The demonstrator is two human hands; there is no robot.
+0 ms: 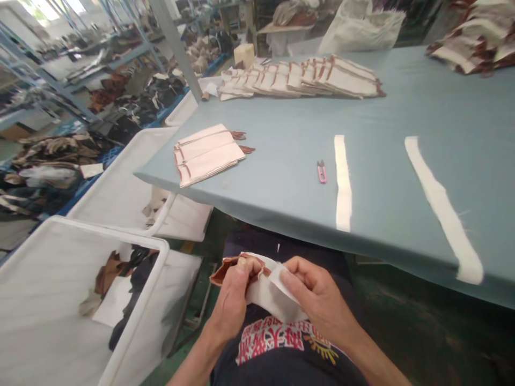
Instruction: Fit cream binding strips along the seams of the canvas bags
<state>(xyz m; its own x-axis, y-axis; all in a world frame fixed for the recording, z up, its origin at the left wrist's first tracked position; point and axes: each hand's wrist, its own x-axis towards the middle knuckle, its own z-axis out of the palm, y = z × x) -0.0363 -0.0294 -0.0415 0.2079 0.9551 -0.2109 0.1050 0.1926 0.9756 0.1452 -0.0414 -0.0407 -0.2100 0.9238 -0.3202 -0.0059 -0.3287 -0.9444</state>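
Note:
Low over my lap, both hands grip one cream fabric piece (pixel 269 294) with a brown lining at its left end. My left hand (pixel 234 291) pinches the brown-edged end with thumb on top. My right hand (pixel 317 295) is closed on the cream side, thumb pressing the cloth. The piece sits below the front edge of the grey-blue table (pixel 402 107). A small pink thread snipper (pixel 321 171) lies on the table, apart from both hands.
A short stack of cream pieces (pixel 207 153) lies near the table's left corner. A long fanned row of pieces (pixel 301 78) runs along the back. Two cream strips (pixel 343 182) (pixel 442 206) lie on the table. White bins (pixel 80 300) stand to my left.

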